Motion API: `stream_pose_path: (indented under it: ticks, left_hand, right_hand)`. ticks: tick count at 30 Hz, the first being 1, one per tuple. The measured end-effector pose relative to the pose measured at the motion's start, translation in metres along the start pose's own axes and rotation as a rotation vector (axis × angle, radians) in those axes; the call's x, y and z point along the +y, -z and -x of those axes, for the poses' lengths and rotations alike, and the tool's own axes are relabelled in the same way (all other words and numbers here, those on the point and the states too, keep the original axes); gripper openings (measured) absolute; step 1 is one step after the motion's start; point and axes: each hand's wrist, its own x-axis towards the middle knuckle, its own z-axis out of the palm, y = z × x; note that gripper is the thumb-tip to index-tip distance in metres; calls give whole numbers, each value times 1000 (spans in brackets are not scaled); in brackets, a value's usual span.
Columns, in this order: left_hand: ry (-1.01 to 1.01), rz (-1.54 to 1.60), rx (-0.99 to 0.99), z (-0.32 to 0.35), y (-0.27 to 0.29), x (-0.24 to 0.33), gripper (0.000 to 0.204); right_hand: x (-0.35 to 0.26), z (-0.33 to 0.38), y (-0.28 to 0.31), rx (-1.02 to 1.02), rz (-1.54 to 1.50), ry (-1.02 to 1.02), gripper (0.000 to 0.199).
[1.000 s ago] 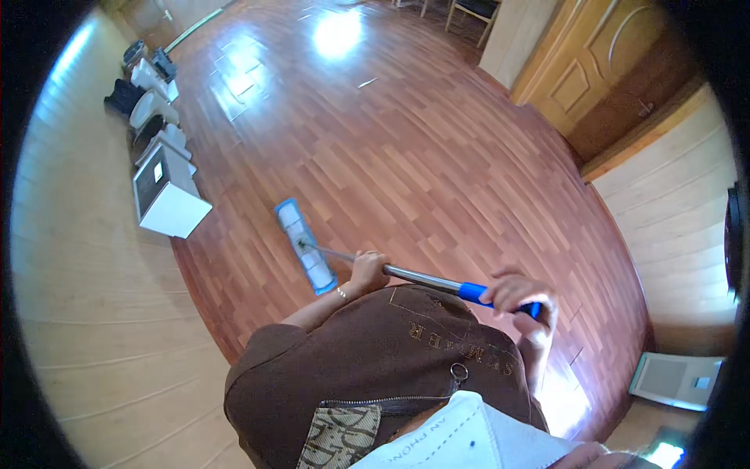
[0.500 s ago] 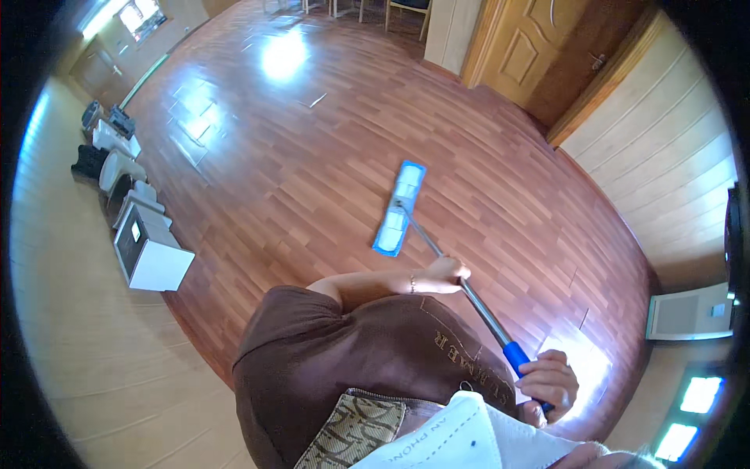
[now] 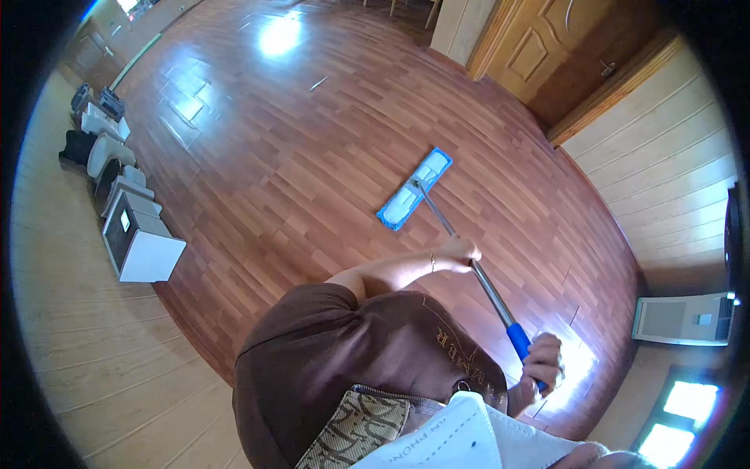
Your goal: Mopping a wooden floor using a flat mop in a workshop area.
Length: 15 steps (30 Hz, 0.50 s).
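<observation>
A flat mop [image 3: 414,190] with a blue-edged pad and a pale plate lies flat on the wood-patterned floor, set slantwise. Its metal pole runs from the middle of the plate down to the right. My left hand [image 3: 458,254], with a bracelet at its wrist, is wrapped round the pole partway along. Farther up the pole, my right hand [image 3: 543,363] grips the end by the blue handle sleeve [image 3: 518,341]. Part of that end is hidden behind the fingers.
Along the left wall stand a white box-like cabinet [image 3: 152,256] and several chairs and appliances. A wooden door [image 3: 539,55] is at the upper right. A pale floor-standing unit [image 3: 681,319] stands at the right. Chair legs [image 3: 431,14] show at the far end.
The mop head has slid a little up and to the right and turned clockwise. My left hand moved right and up with the pole; my right hand shifted slightly up.
</observation>
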Motion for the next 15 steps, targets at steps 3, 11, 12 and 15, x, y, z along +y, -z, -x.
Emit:
stream_pose_path:
  ticks: [3,11,12,15]
  left_hand:
    - [52,-6,117,9,0,-54,7]
    - [292,-124,256,72,55,-154,7]
    - [306,-104,293,86,62,-163,8]
    - [455,-89,275,132,83,-174,10]
  right_hand:
    - [21,1,-33,80,-67,-109,22]
    - [71,-9,-112,-97,-233,-325,6]
    - [75,-8,-121,-156,-249,-330,7]
    - [84,-9,-149,-302,-326,-299,10]
